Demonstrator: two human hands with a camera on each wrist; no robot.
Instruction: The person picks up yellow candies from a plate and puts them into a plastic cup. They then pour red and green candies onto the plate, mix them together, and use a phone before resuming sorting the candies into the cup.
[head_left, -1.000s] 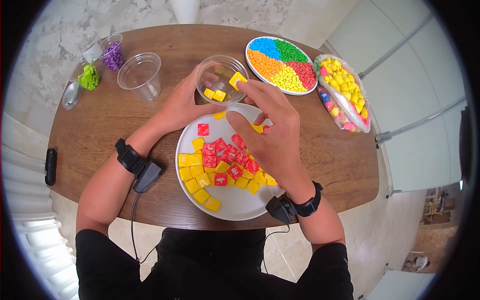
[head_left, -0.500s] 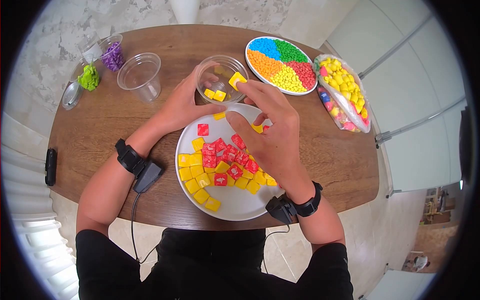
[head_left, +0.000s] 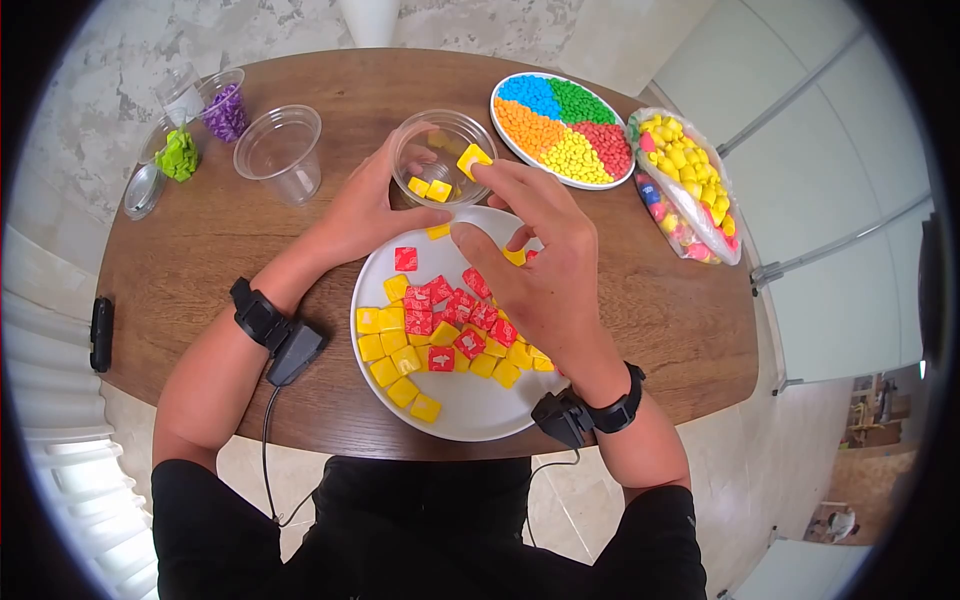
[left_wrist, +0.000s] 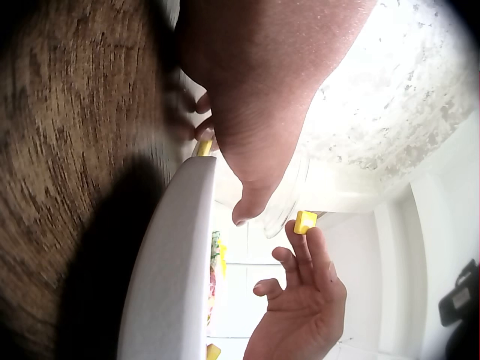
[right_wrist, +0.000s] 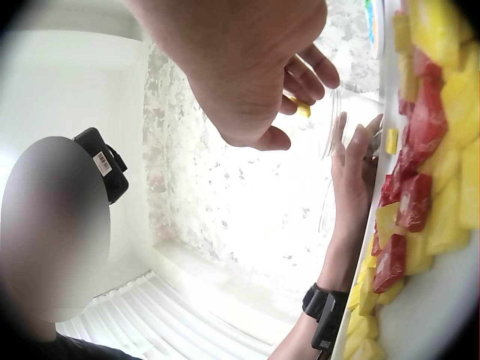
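Observation:
In the head view the left hand (head_left: 362,208) grips a clear plastic cup (head_left: 441,115) at the plate's far edge, fingers round one side and thumb near the front. Two yellow squares (head_left: 437,191) show through the cup. Over its right rim the right hand (head_left: 548,265) holds one yellow square (head_left: 472,160) at the fingertips, thumb apart; the left wrist view shows this square (left_wrist: 305,222) at two fingertips. Below the hands lies a white plate (head_left: 470,408) with many yellow squares (head_left: 383,372) and red squares (head_left: 419,298), partly hidden by the right hand.
A second clear cup (head_left: 285,145) stands left of the hands. Farther left are cups with purple pieces (head_left: 226,115) and green pieces (head_left: 178,155), beside a lid (head_left: 144,190). A plate of sorted coloured pieces (head_left: 575,157) and a bag of yellow pieces (head_left: 690,170) lie right.

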